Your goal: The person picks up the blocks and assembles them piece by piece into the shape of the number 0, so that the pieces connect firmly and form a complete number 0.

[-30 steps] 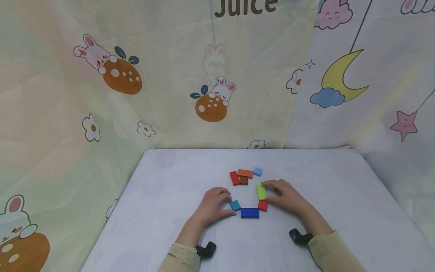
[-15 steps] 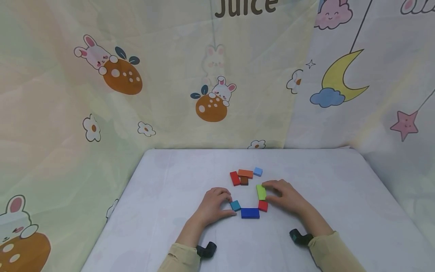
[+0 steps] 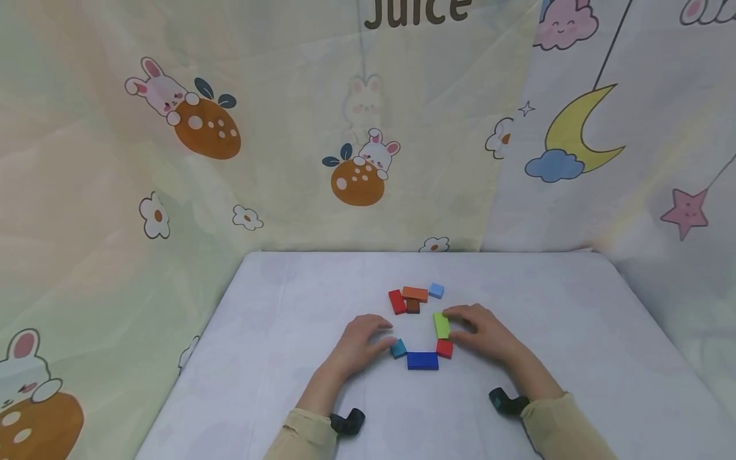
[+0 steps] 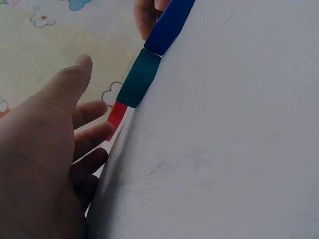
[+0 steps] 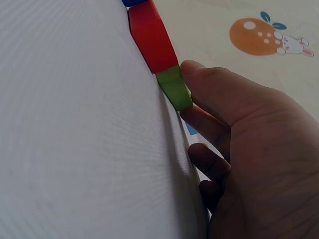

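Note:
My left hand [image 3: 359, 345] hovers beside the teal block [image 3: 398, 349], thumb and fingers spread apart with nothing between them. In the left wrist view the thumb is raised and the teal block [image 4: 139, 78] lies past the fingers. On the other side, my right hand [image 3: 483, 332] pinches the lime-green block [image 3: 441, 325] between thumb and index finger at its ends. A small red block [image 3: 444, 348] abuts the green one's near end, as the right wrist view also shows. A dark blue block [image 3: 422, 361] lies between the teal and red blocks at the front.
Behind the hands, a longer red block [image 3: 397, 301], an orange block [image 3: 415, 294], a brown block [image 3: 413, 306] and a light blue block [image 3: 436, 291] lie clustered on the white table [image 3: 276, 294]. A printed cloth [image 3: 287, 179] rises behind the table's far edge.
My left hand has let go of the teal block; its thumb has moved up from the block's near side to its left. The right hand and the other blocks stay put.

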Demonstrator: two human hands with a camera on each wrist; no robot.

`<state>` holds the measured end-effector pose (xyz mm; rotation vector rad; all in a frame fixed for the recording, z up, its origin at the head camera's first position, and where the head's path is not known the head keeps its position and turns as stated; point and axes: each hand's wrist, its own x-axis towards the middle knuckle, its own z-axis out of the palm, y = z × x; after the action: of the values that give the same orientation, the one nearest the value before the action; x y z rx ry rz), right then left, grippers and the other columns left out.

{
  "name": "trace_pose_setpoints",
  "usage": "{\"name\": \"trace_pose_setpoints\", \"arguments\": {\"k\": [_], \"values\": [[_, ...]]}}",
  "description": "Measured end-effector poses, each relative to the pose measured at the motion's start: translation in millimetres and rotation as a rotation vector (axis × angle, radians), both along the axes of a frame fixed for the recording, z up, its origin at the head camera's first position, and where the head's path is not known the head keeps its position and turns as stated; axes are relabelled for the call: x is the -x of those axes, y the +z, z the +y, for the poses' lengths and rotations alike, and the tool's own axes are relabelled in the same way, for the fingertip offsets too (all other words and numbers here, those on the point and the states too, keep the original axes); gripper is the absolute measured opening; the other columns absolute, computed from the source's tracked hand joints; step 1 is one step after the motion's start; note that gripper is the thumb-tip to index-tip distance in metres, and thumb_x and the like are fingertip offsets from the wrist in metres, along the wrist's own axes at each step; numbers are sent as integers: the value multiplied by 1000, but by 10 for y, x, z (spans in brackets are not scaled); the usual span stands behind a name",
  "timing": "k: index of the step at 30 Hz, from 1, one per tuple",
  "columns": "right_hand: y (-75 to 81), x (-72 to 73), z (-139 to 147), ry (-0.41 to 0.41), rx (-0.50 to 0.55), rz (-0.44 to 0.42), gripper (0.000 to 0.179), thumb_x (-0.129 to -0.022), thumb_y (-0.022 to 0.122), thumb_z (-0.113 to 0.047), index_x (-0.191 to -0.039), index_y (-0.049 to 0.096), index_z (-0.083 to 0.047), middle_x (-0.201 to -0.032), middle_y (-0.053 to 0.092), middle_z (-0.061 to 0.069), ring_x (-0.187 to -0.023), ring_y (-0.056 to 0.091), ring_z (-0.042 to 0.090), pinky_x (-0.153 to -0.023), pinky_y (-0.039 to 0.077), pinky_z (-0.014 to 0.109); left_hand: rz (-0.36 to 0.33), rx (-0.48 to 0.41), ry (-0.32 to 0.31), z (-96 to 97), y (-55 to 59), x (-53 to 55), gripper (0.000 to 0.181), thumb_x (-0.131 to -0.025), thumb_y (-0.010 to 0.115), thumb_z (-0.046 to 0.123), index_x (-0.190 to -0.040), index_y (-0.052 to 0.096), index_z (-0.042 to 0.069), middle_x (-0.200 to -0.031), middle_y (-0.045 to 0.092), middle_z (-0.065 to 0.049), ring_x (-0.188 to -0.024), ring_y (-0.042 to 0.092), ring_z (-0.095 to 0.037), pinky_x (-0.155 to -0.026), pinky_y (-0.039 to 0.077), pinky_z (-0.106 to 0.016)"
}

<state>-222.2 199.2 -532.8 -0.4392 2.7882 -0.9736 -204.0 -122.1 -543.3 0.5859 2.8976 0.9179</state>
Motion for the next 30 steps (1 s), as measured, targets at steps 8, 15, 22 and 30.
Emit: {"name": "trace_pose_setpoints", "arguments": {"k": [8, 15, 22, 30], "values": [[-6, 8, 0, -2, 8, -9, 48, -87, 72, -43, -133, 57, -39, -138, 56, -3, -131, 46, 27, -105, 43, 59, -107, -59, 68, 1, 181, 178, 57, -90, 56, 65, -138, 53, 34, -145, 51, 6, -139, 43, -20, -112, 41, -48], [-18, 13, 6, 1, -1, 6, 47, -87, 73, -43, -132, 58, -39, -136, 57, -5, -128, 48, 25, -105, 43, 57, -117, -9, 103, 46, 219, 486, 65, -88, 61, 63, -145, 47, 33, -147, 49, 5, -142, 40, -20, -114, 38, -49], [-21, -9, 11, -4, 1, 1, 48, -87, 73, -44, -132, 58, -39, -136, 57, -4, -129, 48, 26, -105, 43, 58, -67, 125, 96, 117, 144, 726, 73, -83, 66, 65, -143, 51, 28, -144, 52, -1, -136, 44, -25, -112, 39, -49], [7, 3, 9, 13, 4, 11, 47, -88, 72, -42, -132, 58, -38, -137, 58, -5, -128, 48, 25, -105, 43, 57, -18, 175, 99, 154, 83, 800, 70, -80, 71, 63, -140, 54, 30, -140, 53, -2, -131, 46, -26, -109, 42, -48]]}}
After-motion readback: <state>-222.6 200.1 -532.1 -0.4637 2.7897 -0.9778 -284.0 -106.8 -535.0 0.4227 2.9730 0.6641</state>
